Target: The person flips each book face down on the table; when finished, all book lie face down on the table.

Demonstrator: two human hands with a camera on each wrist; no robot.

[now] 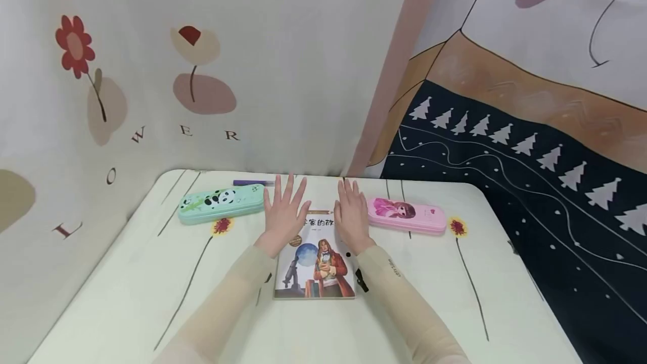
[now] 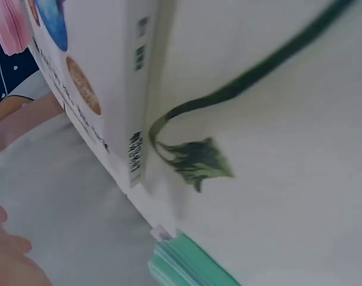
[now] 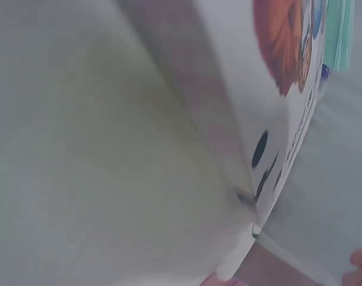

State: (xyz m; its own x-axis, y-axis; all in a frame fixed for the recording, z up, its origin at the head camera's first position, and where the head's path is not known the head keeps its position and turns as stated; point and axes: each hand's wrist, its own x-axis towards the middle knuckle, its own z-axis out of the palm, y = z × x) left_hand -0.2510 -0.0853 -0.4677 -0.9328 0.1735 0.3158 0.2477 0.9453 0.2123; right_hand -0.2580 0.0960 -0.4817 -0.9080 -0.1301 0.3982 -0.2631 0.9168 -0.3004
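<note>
A thick storybook (image 1: 303, 277) with a long-haired figure in a red coat and a telescope on its cover lies between the forearms. My left hand (image 1: 283, 218), fingers straight and spread, hovers over its upper left corner. Over the upper right side is my right hand (image 1: 352, 215), its fingers straight and closer together. Neither hand holds anything. The left wrist view catches the book's spine (image 2: 139, 89) and part of the left hand (image 2: 14, 259). From the right wrist, the page edges (image 3: 198, 77) and some right fingertips (image 3: 361, 265) show.
Left of the book lies a mint-green panda pencil case (image 1: 222, 204), with a purple pen (image 1: 247, 182) behind it. A pink pencil case (image 1: 406, 216) with a girl's picture is at the right. A flower-printed cloth (image 1: 414, 308) covers the table; printed curtains (image 1: 303, 72) hang behind.
</note>
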